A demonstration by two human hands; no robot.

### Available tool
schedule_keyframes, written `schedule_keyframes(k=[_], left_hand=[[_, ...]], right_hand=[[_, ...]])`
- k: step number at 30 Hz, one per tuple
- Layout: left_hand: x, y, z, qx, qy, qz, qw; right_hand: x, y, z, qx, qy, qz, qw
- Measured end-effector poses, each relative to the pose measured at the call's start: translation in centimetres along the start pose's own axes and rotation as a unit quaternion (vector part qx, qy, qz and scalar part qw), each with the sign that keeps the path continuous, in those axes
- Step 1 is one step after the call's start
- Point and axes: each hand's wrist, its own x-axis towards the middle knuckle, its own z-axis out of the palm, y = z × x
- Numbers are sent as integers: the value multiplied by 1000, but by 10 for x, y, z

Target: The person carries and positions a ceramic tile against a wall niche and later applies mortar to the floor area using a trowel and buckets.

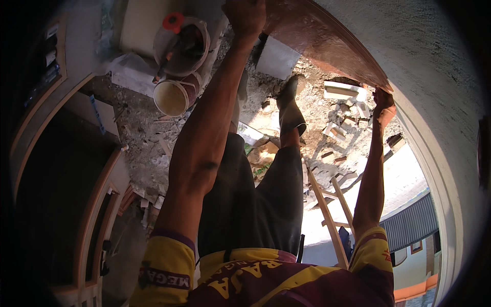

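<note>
A wide reddish-brown wooden panel point(327, 38) with a grooved edge stands at the top, beside the grey wall. My right hand point(384, 108) is closed round its lower right corner, fingers bent at the edge. At the panel's left side, my left hand point(245, 15) is closed too, its fingers partly cut off by the picture's top edge. Both arms reach forward, well apart. Under the panel, between my arms, a pale grey slab point(277, 57) rests on the ground near my feet.
Broken bricks and rubble point(340, 128) cover the ground. To the left stand a large bucket point(202, 56) with tools and a smaller bucket point(170, 98) with pale contents. A wooden ladder point(330, 220) leans at the right. The plastered wall point(434, 71) runs along my right.
</note>
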Motion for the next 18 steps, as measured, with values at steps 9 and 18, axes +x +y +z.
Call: schedule_keyframes(k=[9,18], left_hand=[[-5,-42,-17,-117,-79,-82,987],[-220,-132,-209,-11,-182,-271,945]], right_hand=[[-8,9,4,9,-1,116,993],[-118,36,-19,-322,-96,-62,940]])
